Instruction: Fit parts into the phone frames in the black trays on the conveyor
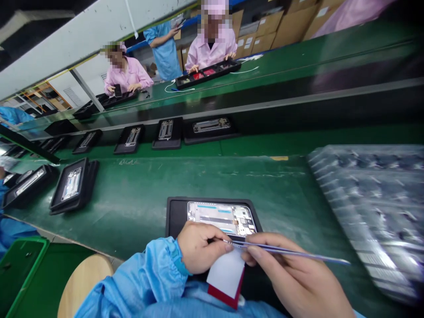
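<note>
My left hand (200, 247) is closed around a white-and-red sheet (227, 276) that hangs below it, in front of a black tray (175, 212). The tray holds an open phone frame (221, 218) with its inner parts showing. My right hand (291, 274) grips thin metal tweezers (288, 251), whose tips meet my left fingertips at the top edge of the sheet. Both hands hover over the tray's near edge, on the green bench mat (139, 198).
A clear plastic tray of small parts (374, 212) lies at the right. More black trays with phone frames (71, 184) (167, 131) sit on the belt at left and behind. Across the line, people in pink and blue coats work. A round wooden stool (84, 282) is at lower left.
</note>
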`<state>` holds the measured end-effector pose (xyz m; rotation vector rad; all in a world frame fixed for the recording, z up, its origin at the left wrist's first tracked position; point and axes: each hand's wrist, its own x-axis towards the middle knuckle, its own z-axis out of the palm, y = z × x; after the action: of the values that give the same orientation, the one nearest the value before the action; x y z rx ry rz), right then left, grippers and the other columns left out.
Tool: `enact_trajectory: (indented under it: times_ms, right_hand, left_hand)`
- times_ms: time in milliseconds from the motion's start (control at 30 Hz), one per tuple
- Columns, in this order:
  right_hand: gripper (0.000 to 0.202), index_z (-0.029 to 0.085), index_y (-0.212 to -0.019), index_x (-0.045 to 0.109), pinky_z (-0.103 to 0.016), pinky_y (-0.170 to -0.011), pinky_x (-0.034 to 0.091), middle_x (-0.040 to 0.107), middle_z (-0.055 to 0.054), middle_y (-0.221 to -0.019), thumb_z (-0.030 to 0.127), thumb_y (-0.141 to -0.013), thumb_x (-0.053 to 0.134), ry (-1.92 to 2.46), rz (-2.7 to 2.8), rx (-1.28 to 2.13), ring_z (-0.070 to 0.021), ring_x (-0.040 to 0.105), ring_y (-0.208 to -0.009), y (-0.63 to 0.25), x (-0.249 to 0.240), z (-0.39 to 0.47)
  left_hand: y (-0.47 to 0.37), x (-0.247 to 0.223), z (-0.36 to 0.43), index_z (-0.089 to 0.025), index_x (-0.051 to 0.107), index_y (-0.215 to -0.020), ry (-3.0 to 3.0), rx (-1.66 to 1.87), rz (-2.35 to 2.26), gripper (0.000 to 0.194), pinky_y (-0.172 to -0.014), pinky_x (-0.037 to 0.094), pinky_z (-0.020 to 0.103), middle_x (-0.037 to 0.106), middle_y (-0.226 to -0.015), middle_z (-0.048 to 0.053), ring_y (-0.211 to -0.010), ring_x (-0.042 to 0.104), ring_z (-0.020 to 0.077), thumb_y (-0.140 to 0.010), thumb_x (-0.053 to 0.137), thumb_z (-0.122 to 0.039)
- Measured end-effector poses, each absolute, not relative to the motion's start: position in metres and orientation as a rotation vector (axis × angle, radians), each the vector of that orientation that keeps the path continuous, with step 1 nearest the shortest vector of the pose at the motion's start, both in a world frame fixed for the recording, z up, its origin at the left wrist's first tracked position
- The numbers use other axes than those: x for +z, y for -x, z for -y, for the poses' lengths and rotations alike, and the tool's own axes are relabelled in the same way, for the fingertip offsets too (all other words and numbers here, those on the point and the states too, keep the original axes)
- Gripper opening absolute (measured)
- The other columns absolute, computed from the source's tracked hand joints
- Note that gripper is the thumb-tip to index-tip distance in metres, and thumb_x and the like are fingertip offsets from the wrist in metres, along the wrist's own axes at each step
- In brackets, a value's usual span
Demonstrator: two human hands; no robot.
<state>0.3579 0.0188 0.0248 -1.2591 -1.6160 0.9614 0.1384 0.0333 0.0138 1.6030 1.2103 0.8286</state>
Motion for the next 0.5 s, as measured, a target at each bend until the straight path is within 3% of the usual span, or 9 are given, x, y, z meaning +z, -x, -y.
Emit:
enact_trajectory:
  times_ms: [500]
  right_hand:
    - [0.053,0.023,-0.073,0.08,-0.024,-0.066,0.064,0.078,-0.009,-0.084,0.063,-0.102,0.062,1.286,1.577,1.015,-0.0192,0.075,-0.071,-0.3579,0.0272,-0.0187]
  left_hand:
    - [-0.1396,0.0125,-0.0306,-0.016,0.088,-0.093,-1.541,0.81,-1.2,0.02,-0.066,0.056,0.023,0.084,-0.078,0.006,-0.068,0.075,0.0161,-0.09,0.082,-0.034]
